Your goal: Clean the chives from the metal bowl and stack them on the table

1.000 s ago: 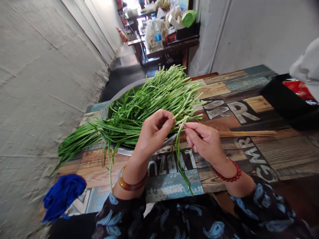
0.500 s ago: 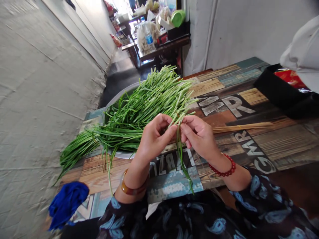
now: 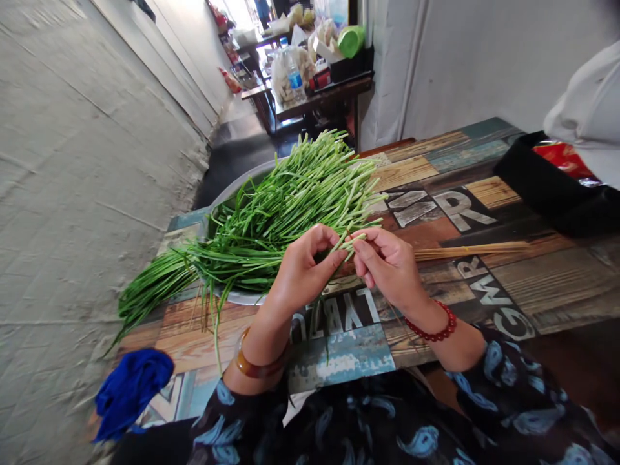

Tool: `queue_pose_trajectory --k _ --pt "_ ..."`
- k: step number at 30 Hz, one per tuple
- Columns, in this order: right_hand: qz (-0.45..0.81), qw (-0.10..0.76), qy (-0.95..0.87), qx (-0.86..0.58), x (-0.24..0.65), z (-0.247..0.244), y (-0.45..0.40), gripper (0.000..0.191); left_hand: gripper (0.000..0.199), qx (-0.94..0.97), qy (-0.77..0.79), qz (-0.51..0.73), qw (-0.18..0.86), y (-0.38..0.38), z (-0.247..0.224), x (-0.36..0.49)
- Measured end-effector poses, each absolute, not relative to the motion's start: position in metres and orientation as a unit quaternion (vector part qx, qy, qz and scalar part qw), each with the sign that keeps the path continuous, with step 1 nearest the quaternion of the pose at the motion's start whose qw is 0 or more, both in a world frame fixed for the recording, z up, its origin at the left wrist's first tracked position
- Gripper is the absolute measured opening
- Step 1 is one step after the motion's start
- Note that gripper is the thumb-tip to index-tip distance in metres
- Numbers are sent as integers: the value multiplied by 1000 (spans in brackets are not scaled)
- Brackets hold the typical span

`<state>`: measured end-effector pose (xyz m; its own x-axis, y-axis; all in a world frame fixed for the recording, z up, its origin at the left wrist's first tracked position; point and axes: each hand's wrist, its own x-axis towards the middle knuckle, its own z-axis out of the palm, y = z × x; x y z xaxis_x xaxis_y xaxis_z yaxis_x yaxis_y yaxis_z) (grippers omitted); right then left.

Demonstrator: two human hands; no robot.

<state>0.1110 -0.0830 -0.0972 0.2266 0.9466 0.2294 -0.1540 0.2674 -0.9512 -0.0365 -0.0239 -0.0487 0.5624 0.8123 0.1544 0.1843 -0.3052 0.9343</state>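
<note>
A heap of long green stalks (image 3: 300,200) with pale cut ends fills a metal basin (image 3: 231,187), its leafy ends hanging over the left side. In front of the heap, my left hand (image 3: 310,268) pinches a few stalks between thumb and forefinger. Close beside it on the right, my right hand (image 3: 385,261) is closed at the pale tips of these stalks, thumb against fingers. Thin wooden skewers (image 3: 472,250) lie on the table just right of my right hand.
The patterned wooden table (image 3: 547,278) holds a blue cloth (image 3: 133,391) at the near left. A black container (image 3: 547,187) with a red packet (image 3: 564,161) and a white bag (image 3: 593,110) are at the right. Behind stands another table (image 3: 324,93) with bags and a bottle.
The green leaf that hung down between my hands has gone from there. Pale stalk tips now point rightward into my right hand's fingers. The view has shifted slightly.
</note>
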Motion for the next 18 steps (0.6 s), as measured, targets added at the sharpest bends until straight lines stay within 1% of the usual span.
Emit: queue_pose_trajectory --k 5,7,13,18 --pt "409 650 -459 -446 110 -95 -86 24 21 723 336 326 508 -25 -55 -43" --pt "415 644 -466 -442 111 -94 -87 23 22 718 349 347 493 -25 -58 -46" --pt "449 618 -477 -434 111 -96 -88 24 14 729 359 380 441 -27 -56 -46" --pt "471 617 -466 -425 111 -99 -88 23 20 740 360 397 407 -29 -53 -43"
